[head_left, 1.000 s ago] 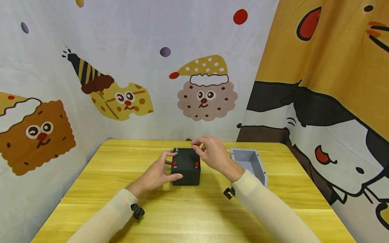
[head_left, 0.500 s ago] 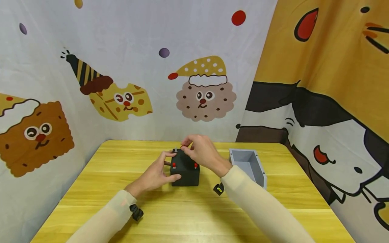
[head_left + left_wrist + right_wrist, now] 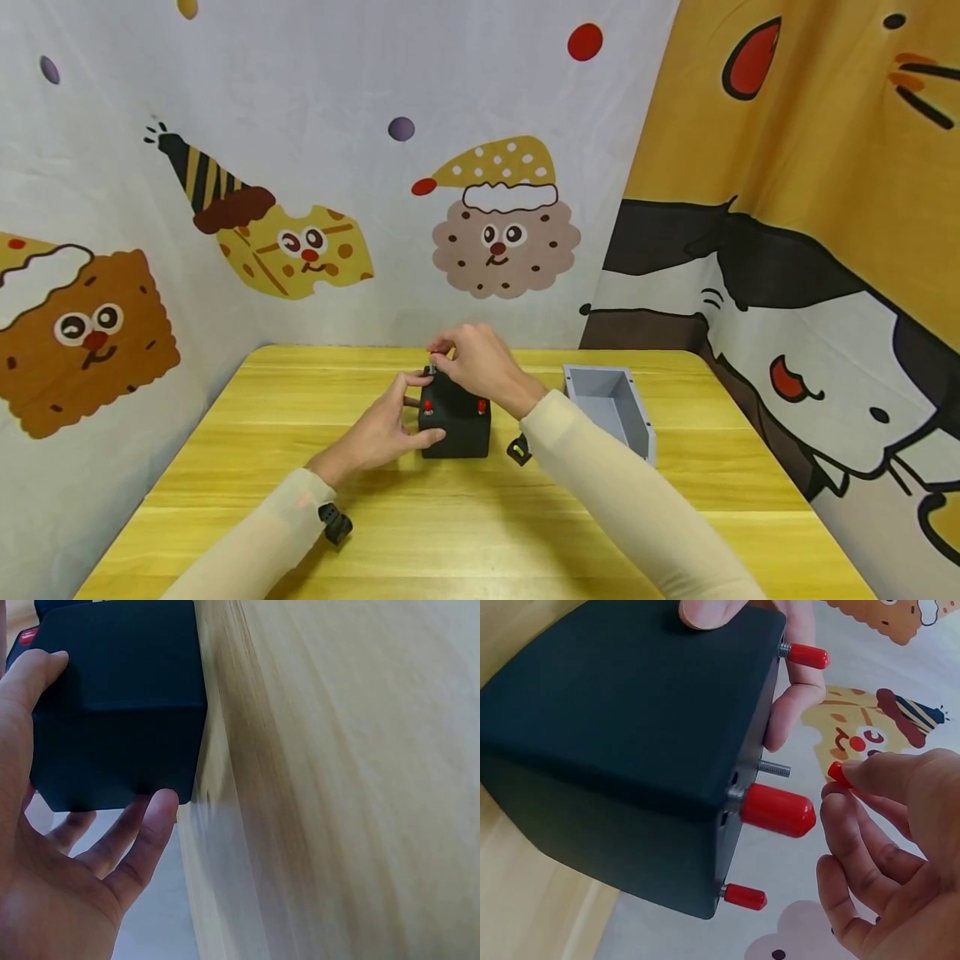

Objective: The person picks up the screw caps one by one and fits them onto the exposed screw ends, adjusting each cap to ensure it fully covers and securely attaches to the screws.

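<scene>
A black box (image 3: 455, 440) stands on the table with threaded studs rising from its top. Three studs wear red caps (image 3: 778, 809), while a bare stud (image 3: 775, 769) shows its silver thread at the far left corner. My left hand (image 3: 378, 427) grips the box from its left side, thumb on the near face and fingers round the far side. Between thumb and forefinger, my right hand (image 3: 483, 367) pinches a small red cap (image 3: 835, 773). In the right wrist view that cap is a short gap off the end of the bare stud, roughly in line with it.
Right of the box is a grey open-topped tray (image 3: 651, 433), partly hidden behind my right sleeve. The wooden table (image 3: 442, 533) ends at a printed curtain (image 3: 315, 125) close behind the box.
My right hand has moved left across the box top, carrying the red cap from the far right corner to the bare stud. The left hand has kept its hold on the box.
</scene>
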Motion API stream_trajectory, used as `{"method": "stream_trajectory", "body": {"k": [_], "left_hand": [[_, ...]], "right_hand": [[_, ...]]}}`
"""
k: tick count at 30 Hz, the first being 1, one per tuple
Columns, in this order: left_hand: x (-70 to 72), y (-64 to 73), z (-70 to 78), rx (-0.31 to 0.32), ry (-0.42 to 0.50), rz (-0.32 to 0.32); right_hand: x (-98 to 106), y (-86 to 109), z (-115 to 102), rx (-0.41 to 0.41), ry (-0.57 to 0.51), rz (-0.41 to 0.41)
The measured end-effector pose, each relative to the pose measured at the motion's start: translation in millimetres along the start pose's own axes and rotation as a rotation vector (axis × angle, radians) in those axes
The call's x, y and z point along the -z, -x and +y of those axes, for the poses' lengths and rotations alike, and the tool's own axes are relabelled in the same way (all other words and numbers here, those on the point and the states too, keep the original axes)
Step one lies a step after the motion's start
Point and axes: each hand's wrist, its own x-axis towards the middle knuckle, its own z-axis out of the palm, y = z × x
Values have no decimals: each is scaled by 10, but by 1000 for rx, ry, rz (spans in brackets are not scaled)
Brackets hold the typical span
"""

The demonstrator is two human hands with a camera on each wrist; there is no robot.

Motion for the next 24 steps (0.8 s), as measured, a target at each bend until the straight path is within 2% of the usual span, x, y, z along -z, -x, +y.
{"method": "stream_trajectory", "body": {"k": [11, 24], "left_hand": [[-12, -11, -16, -13, -3, -2], [-7, 1, -21, 4, -28, 6]], "right_hand": [[-74, -179, -10, 13, 50, -28], [-87, -225, -15, -31, 57, -91]]}}
